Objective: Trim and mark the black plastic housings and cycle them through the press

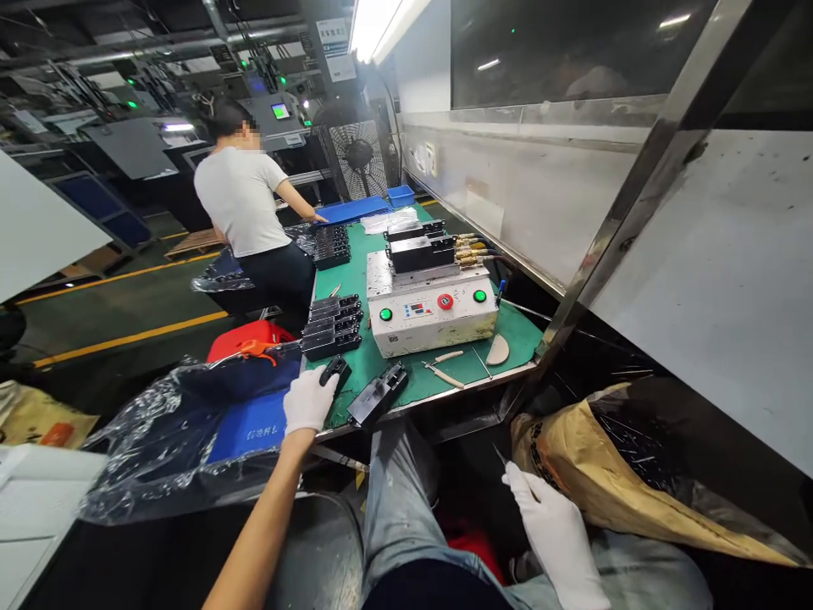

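Observation:
My left hand, in a white glove, has its fingers closed on a black plastic part at the table's front left edge. Another black plastic housing lies slanted just to the right of it. My right hand, also gloved, is below the table edge over my right leg. It grips a thin pointed tool whose tip sticks up; its exact kind is too small to tell. Beyond my left hand, several black housings lie in a row on the green table mat.
A white control box with buttons bears black housings. Pliers and a half-round disc lie before it. At right stands a brown sack of black scraps; at left, a plastic-lined blue bin. A co-worker stands at the table's far left.

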Motion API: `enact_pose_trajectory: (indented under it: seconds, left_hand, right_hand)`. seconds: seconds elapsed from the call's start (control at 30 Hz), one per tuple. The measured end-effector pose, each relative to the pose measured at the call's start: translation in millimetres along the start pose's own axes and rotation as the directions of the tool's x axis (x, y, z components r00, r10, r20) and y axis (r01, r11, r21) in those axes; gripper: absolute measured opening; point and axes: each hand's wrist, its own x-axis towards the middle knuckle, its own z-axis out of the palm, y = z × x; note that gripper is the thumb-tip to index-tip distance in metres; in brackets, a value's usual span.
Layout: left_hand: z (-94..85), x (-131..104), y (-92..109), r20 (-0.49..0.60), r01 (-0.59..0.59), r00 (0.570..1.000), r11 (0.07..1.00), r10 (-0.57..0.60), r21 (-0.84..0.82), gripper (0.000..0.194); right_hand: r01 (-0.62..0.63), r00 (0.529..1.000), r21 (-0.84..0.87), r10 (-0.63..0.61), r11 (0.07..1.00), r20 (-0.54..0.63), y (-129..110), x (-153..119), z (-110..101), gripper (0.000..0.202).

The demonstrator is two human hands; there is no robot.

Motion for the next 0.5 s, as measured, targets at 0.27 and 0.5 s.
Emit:
enact_pose_trajectory:
  seconds: [0.27, 0.5]
  left_hand:
    - [-4.4, -23.5, -34.6, -0.012, 0.15, 0.985, 0.893, -0.171, -0.424, 0.078]
    - [-61.5, -107.1, 38.1, 0.106, 0.104, 0.962, -0.021, -0.252, -0.994, 0.087]
  right_hand:
    - [0.108, 0.986, 0.17, -0.127, 0.98, 0.105, -77.8, 16.7, 18.5, 0.05]
    - [0.339, 0.903, 0.285, -0.396, 0.897, 0.17, -148.5, -6.6, 34.3, 0.04]
